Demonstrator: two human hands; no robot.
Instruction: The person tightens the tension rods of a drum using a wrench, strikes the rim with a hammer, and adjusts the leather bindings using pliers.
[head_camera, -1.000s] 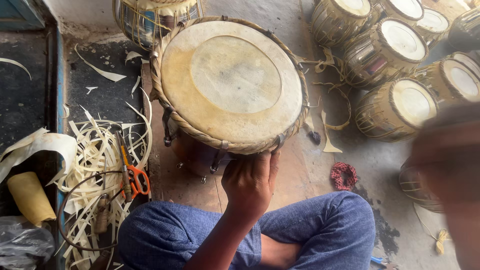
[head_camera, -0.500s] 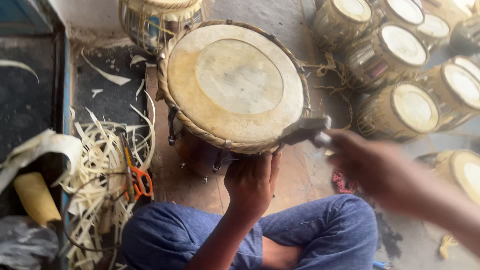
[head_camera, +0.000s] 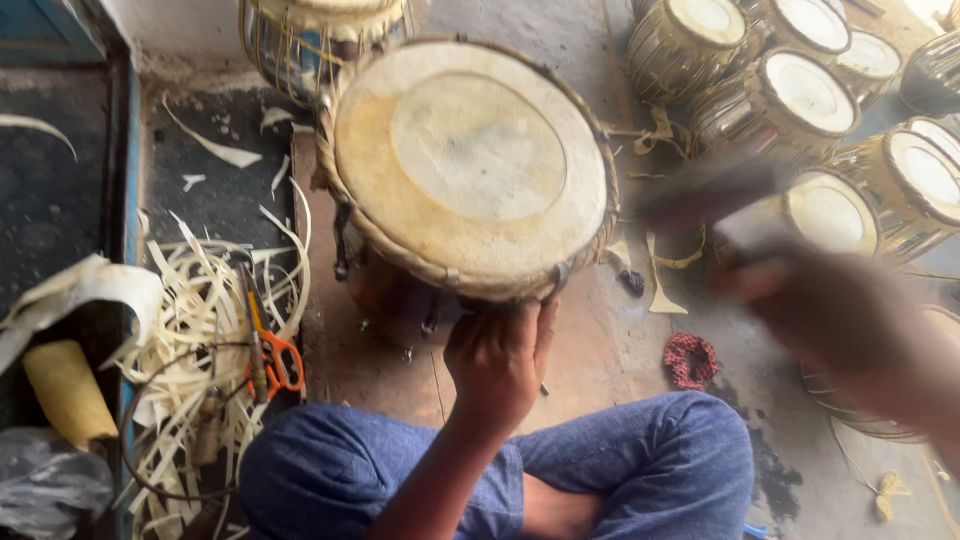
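A: Left hand (head_camera: 497, 362) grips the near rim of the drum (head_camera: 470, 170), fingers curled up on the lacing, wrist straight, forearm rising from the lap. Drum sits tilted on the floor, skin facing up.

B: Right hand (head_camera: 850, 320)?

A: Blurred, right of the drum, raised. Closed around a dark tool (head_camera: 715, 190), a hammer I think; too smeared to be sure.

B: Risk?

A: My guess: a strike landing near the rim could catch the left fingers, they're right on the edge. One-hand hold, so the drum might rock.

B: Surroundings?

A: Orange scissors (head_camera: 275, 355) among pale strips (head_camera: 195, 330) left of the drum; more drums (head_camera: 800, 100) beyond it, right.
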